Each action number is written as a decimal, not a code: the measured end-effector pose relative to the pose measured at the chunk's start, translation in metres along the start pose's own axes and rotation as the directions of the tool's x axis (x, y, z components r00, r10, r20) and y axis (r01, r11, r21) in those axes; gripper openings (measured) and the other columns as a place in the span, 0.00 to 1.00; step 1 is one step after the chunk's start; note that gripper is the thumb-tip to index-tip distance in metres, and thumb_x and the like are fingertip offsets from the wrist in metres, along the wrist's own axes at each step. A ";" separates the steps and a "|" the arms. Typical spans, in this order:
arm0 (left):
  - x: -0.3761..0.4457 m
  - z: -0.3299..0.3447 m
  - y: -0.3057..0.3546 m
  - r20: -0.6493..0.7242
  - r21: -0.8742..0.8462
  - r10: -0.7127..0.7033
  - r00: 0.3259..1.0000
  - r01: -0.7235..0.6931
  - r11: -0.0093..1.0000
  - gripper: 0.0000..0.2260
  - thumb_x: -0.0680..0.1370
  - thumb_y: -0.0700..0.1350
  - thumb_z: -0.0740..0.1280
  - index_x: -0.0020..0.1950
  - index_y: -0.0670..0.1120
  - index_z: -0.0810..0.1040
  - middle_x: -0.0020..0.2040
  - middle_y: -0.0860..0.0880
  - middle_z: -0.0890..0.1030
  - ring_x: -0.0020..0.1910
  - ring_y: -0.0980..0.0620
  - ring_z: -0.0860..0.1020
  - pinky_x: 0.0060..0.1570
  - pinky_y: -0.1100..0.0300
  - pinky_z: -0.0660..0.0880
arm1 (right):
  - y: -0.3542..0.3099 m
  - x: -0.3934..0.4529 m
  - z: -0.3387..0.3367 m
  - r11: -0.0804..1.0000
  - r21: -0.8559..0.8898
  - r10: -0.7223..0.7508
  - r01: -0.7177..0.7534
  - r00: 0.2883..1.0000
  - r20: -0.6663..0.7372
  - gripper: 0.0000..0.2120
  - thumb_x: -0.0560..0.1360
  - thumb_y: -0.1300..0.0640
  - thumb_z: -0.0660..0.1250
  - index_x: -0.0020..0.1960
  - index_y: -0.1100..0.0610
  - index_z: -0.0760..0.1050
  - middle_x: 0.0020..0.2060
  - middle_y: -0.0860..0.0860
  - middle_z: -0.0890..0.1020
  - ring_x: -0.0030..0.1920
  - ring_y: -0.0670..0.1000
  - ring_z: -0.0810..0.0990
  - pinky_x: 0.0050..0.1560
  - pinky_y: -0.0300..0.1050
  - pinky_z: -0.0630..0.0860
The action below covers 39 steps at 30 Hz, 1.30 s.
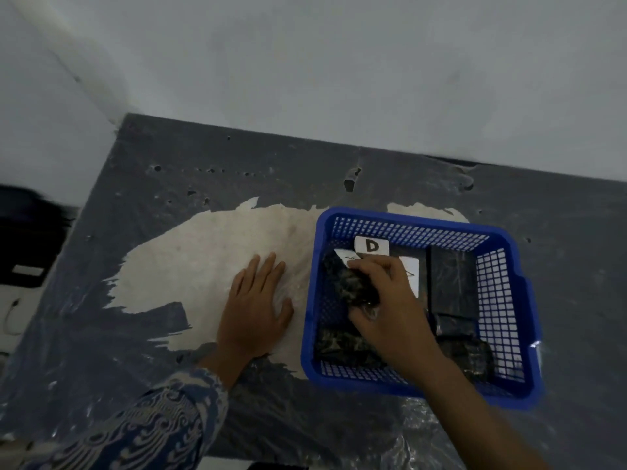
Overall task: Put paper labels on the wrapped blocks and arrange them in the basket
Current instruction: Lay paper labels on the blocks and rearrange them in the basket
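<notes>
A blue plastic basket (509, 300) stands on the right half of the grey table (203, 164). Several dark wrapped blocks lie inside it. My right hand (386, 300) reaches into the basket and grips one wrapped block (346, 283) with a white paper label (342, 261) at its far end. Behind it stands a label marked D (372, 245), and another white label (412, 276) shows to the right of my fingers. A tall dark block (451, 279) stands at the basket's right. My left hand (258, 307) rests flat on the table, left of the basket, fingers spread.
A large pale worn patch (203, 259) covers the table's middle. The white wall (339, 79) runs along the far edge. Dark objects (27, 252) sit off the table's left edge. Clear plastic film (407, 432) lies at the near edge.
</notes>
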<state>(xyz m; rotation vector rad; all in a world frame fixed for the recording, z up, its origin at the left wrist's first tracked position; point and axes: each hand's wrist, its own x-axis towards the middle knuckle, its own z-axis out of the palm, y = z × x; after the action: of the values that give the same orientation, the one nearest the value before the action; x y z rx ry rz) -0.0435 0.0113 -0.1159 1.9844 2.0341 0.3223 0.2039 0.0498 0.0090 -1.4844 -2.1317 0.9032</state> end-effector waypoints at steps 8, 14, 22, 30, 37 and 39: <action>0.001 0.003 -0.002 -0.003 0.029 0.005 1.000 -0.005 1.000 0.30 0.82 0.62 0.55 0.82 0.52 0.57 0.83 0.50 0.56 0.83 0.48 0.50 0.80 0.48 0.51 | 0.004 -0.007 0.027 0.998 -0.054 -0.019 0.021 0.999 0.049 0.27 0.72 0.49 0.71 0.68 0.41 0.66 0.69 0.47 0.62 0.55 0.47 0.75 0.50 0.24 0.70; 0.001 0.005 -0.003 0.010 0.040 -0.004 1.000 0.003 0.999 0.31 0.82 0.63 0.55 0.82 0.53 0.56 0.84 0.51 0.54 0.83 0.50 0.48 0.80 0.51 0.48 | 0.009 -0.015 0.033 0.995 -0.095 0.014 -0.005 0.995 0.097 0.28 0.72 0.52 0.74 0.67 0.40 0.67 0.70 0.44 0.60 0.53 0.47 0.78 0.46 0.20 0.67; 0.001 0.005 -0.002 0.000 0.037 -0.003 1.000 0.003 0.999 0.31 0.82 0.62 0.56 0.82 0.52 0.57 0.83 0.50 0.56 0.83 0.49 0.49 0.80 0.48 0.51 | 0.004 -0.018 0.037 0.993 -0.118 0.001 0.002 1.000 0.025 0.28 0.72 0.53 0.73 0.67 0.40 0.66 0.72 0.45 0.59 0.54 0.49 0.79 0.47 0.37 0.82; 0.000 0.002 0.000 0.005 0.022 -0.008 1.000 0.008 1.000 0.31 0.81 0.62 0.55 0.82 0.52 0.57 0.83 0.49 0.57 0.83 0.48 0.50 0.80 0.47 0.51 | -0.004 -0.020 0.033 0.999 -0.009 0.035 -0.035 0.999 -0.020 0.24 0.73 0.51 0.72 0.65 0.39 0.67 0.71 0.42 0.59 0.53 0.45 0.79 0.50 0.31 0.78; 0.001 0.004 -0.001 0.001 0.017 -0.003 1.000 0.003 1.000 0.31 0.81 0.63 0.55 0.82 0.52 0.57 0.83 0.49 0.57 0.83 0.50 0.49 0.80 0.48 0.50 | -0.021 -0.024 0.005 0.895 0.405 0.258 -0.187 0.958 -0.128 0.22 0.66 0.38 0.76 0.55 0.41 0.71 0.58 0.43 0.73 0.57 0.42 0.77 0.52 0.34 0.77; 0.000 0.004 -0.002 -0.004 0.017 0.001 1.000 -0.001 1.000 0.31 0.81 0.63 0.55 0.82 0.52 0.57 0.83 0.50 0.56 0.83 0.50 0.48 0.80 0.49 0.50 | -0.023 -0.024 -0.002 0.831 0.496 0.344 -0.253 0.934 -0.101 0.21 0.66 0.42 0.77 0.53 0.41 0.71 0.53 0.44 0.79 0.52 0.46 0.81 0.46 0.40 0.81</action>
<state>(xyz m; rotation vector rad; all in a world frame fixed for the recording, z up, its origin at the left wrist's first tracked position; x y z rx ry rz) -0.0438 0.0115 -0.1206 1.9967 2.0444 0.3101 0.1983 0.0223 0.0278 -1.5799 -1.4193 1.2370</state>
